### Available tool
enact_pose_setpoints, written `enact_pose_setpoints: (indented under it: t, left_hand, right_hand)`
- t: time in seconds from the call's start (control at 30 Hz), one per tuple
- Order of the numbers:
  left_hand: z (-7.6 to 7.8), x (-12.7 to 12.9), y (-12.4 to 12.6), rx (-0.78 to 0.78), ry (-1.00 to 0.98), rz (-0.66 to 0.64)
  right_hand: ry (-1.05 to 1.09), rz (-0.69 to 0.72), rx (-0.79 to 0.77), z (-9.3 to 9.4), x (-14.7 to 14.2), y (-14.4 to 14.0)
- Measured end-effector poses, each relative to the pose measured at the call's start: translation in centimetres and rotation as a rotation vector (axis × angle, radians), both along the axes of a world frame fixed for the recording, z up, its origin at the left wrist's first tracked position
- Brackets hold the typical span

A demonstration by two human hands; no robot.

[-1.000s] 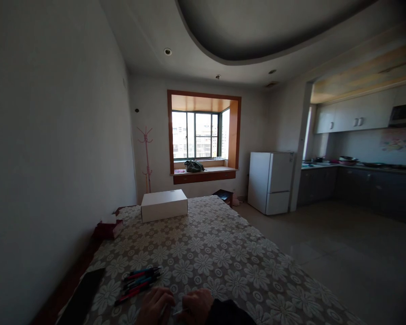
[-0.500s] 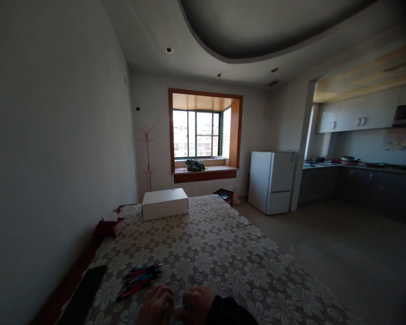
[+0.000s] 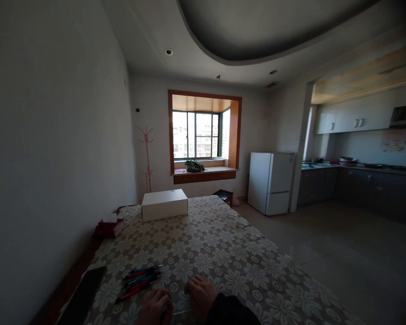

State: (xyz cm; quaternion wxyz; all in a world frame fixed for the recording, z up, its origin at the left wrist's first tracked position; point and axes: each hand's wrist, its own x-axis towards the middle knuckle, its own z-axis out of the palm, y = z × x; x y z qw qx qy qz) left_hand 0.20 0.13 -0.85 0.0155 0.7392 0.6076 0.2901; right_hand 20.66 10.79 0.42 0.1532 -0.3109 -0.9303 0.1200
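At the bottom edge of the view, my left hand (image 3: 154, 306) rests low over the flowered tablecloth with its fingers curled. Something small and dark shows at its fingertips, too dim to name. To its right my right hand (image 3: 201, 294) is closed too, its fingers bent down toward the cloth. What it holds, if anything, is hidden. A thin, pale, clear-looking strip (image 3: 182, 311) shows in the gap between the two hands. Several pens (image 3: 140, 280) with red, blue and black barrels lie in a loose bunch just beyond my left hand.
A dark flat object (image 3: 84, 293) lies at the table's left side. Farther off are a dark red tissue box (image 3: 108, 229) by the wall and a white box (image 3: 164, 206) at the far end of the tablecloth (image 3: 223, 257). A white refrigerator (image 3: 272, 183) stands beyond, right of the table.
My right hand has shifted slightly forward, and the gap between the hands shows more of the pale strip. My left hand has drawn back slightly. The pens stay put.
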Motion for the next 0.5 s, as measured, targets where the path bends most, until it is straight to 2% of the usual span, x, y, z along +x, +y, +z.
enact_pose_setpoints:
  t: [0.13, 0.33, 0.5]
  left_hand:
    - [-0.1, 0.0, 0.0, -0.014, 0.029, -0.004]
    - [0.7, 0.3, -0.5, -0.029, 0.018, 0.007]
    - [1.2, 0.2, -0.5, -0.075, 0.021, 0.014]
  right_hand:
    - [-0.005, 0.056, 0.015, -0.7, -0.4, 0.1]
    - [-0.028, 0.054, 0.026, -1.1, -0.5, 0.5]
    - [-0.054, 0.084, 0.082, -2.5, -0.5, 1.5]
